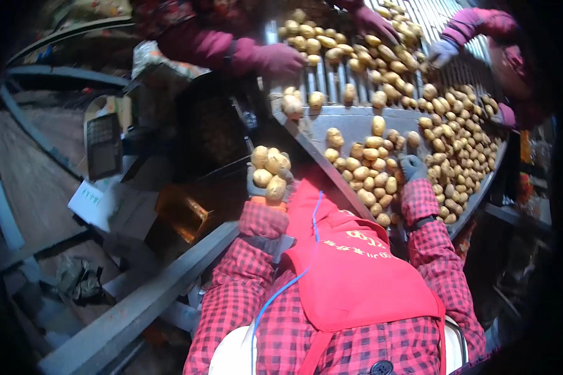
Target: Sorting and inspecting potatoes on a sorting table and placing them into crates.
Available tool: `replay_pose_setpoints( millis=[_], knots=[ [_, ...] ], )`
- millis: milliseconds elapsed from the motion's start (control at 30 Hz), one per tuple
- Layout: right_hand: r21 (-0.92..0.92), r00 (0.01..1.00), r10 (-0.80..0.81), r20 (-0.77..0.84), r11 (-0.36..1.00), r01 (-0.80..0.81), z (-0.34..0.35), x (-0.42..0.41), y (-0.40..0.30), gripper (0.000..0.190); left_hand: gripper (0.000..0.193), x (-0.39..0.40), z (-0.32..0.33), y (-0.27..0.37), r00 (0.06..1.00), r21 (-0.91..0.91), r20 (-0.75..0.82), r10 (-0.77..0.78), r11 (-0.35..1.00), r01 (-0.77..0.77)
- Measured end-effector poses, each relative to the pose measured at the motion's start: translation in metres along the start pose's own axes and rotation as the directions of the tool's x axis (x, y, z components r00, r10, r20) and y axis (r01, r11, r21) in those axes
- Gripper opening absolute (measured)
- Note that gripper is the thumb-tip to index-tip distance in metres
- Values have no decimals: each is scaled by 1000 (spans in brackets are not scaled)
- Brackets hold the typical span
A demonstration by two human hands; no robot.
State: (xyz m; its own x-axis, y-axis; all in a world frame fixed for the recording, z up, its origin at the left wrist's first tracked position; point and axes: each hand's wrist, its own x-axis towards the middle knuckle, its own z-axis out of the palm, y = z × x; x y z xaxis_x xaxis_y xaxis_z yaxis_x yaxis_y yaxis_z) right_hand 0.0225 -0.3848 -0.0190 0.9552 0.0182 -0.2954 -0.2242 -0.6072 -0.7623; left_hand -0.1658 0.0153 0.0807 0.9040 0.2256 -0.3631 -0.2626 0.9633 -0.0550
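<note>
My left hand [286, 177], in a grey glove, cradles several potatoes [271, 165] to the left of the metal sorting tray [319, 123]. My right hand [412, 168], also gloved, rests among the potatoes in that tray. It lies between a looser group of potatoes [370, 171] on its left and a dense heap [460, 145] on its right. One potato [413, 139] sits just beyond its fingers; the glove hides whether anything is in its grasp.
Beyond the tray, potatoes [389, 65] lie on a slatted metal roller bed [342, 77]. Gloved hands of other people reach in there: one at left [279, 60], one at top [377, 24], another at right [443, 52]. A grey metal beam [140, 300] runs along my left.
</note>
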Motion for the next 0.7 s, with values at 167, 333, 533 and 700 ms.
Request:
replay_pose_setpoints(
  millis=[167,333,533,700],
  knots=[
    [10,997,-29,-76,999,30,3,3,21,20,16,-41,-13,42,983,7,-111,146,989,-146],
    [29,998,-23,-63,999,25,4,19,42,25,41,-91,-15,127,910,18,212,357,929,-369],
    [-77,994,-56,-97,996,49,3,17,34,29,47,-139,-24,208,284,335,-516,808,496,-801],
    [-188,996,64,-64,979,-75,-1,-16,-8,30,67,-146,-86,213,526,577,-411,744,659,-482]
  ],
)
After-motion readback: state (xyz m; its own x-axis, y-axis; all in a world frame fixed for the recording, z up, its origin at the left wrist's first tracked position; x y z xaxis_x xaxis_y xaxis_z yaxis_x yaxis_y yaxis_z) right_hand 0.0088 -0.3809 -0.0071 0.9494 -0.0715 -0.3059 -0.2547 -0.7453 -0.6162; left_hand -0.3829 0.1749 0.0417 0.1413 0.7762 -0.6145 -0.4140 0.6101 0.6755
